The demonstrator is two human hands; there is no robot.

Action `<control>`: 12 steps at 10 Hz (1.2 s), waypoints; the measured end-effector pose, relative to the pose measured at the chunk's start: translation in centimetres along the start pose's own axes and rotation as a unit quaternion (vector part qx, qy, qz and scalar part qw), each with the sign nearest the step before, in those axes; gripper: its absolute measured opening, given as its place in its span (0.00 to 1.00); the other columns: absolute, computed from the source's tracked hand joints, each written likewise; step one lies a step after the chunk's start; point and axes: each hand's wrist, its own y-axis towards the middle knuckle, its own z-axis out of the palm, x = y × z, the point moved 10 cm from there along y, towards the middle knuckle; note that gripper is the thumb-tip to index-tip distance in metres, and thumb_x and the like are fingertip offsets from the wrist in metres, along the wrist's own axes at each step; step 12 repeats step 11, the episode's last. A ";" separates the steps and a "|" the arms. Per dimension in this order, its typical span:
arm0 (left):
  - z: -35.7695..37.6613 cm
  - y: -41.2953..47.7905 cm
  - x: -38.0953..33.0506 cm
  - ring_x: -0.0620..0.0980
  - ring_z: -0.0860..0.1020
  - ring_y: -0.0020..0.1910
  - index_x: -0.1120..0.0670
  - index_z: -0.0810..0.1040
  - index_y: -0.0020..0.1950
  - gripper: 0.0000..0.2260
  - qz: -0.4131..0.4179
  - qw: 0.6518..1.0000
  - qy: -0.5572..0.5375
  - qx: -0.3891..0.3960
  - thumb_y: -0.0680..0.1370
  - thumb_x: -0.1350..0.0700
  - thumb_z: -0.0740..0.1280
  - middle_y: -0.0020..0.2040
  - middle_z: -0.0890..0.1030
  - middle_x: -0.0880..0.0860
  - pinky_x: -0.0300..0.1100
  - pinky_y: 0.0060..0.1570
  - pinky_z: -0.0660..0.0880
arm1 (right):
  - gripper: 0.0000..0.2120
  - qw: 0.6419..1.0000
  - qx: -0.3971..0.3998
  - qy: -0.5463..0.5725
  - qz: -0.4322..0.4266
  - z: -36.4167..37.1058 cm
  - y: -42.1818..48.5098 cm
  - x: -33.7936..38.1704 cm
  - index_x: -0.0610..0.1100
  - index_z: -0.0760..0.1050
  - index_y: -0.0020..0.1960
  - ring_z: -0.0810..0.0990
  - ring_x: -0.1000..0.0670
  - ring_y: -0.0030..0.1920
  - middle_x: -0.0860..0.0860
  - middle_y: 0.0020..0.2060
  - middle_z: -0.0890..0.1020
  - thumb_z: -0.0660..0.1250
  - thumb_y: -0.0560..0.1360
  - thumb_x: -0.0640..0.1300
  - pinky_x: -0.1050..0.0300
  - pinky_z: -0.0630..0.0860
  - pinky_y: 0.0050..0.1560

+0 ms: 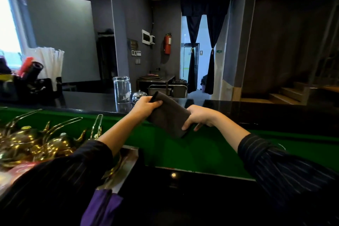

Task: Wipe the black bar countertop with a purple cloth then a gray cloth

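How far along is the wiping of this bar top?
The purple cloth lies set aside at the near edge, so that pass looks finished. In hand: the left hand and right hand grip the folded gray cloth, held up off the countertop. Left: the gray wipe, which seems not yet begun.

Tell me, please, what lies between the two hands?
The gray cloth, gripped by the left hand at one end and the right hand at the other, in the head view.
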 end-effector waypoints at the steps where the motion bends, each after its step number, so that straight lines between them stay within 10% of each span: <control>1: -4.4 1.1 2.9 0.53 0.78 0.38 0.62 0.78 0.53 0.08 -0.065 0.998 -0.019 -0.010 0.76 0.59 0.68 0.46 0.80 0.58 0.45 0.42 0.78 | 0.13 0.993 -0.018 0.120 0.010 1.9 2.4 0.6 0.44 0.79 0.53 0.80 0.45 0.56 0.46 0.53 0.83 0.73 0.70 0.34 0.49 0.82 0.47; 3: -11.3 2.4 8.7 0.57 0.79 0.43 0.63 0.76 0.48 0.09 -0.196 0.978 -0.069 -0.026 0.71 0.66 0.72 0.44 0.80 0.59 0.52 0.43 0.79 | 0.09 0.962 -0.110 0.251 0.004 4.0 6.8 4.4 0.40 0.77 0.49 0.79 0.51 0.32 0.46 0.37 0.81 0.70 0.72 0.29 0.56 0.78 0.34; 7: -17.8 7.7 11.6 0.54 0.77 0.51 0.57 0.73 0.53 0.19 -0.098 0.985 0.075 -0.121 0.67 0.67 0.75 0.52 0.78 0.56 0.45 0.43 0.79 | 0.11 0.937 -0.344 0.054 -0.005 4.4 14.4 9.9 0.37 0.71 0.56 0.74 0.45 0.46 0.45 0.47 0.73 0.65 0.74 0.32 0.46 0.76 0.50; 10: -14.0 7.7 8.2 0.59 0.68 0.63 0.54 0.79 0.55 0.10 -0.038 0.870 0.476 -0.119 0.74 0.55 0.67 0.55 0.79 0.58 0.54 0.59 0.67 | 0.16 0.949 -0.229 -0.215 0.041 4.2 13.8 7.2 0.47 0.76 0.65 0.63 0.40 0.70 0.44 0.65 0.75 0.57 0.81 0.41 0.42 0.60 0.67; 12: -9.8 6.4 4.8 0.58 0.70 0.63 0.54 0.77 0.60 0.15 0.005 0.876 0.475 -0.085 0.74 0.52 0.68 0.59 0.78 0.58 0.53 0.61 0.66 | 0.19 0.957 -0.199 -0.210 0.034 2.8 11.9 6.0 0.50 0.71 0.71 0.62 0.41 0.73 0.45 0.70 0.72 0.58 0.81 0.43 0.40 0.57 0.71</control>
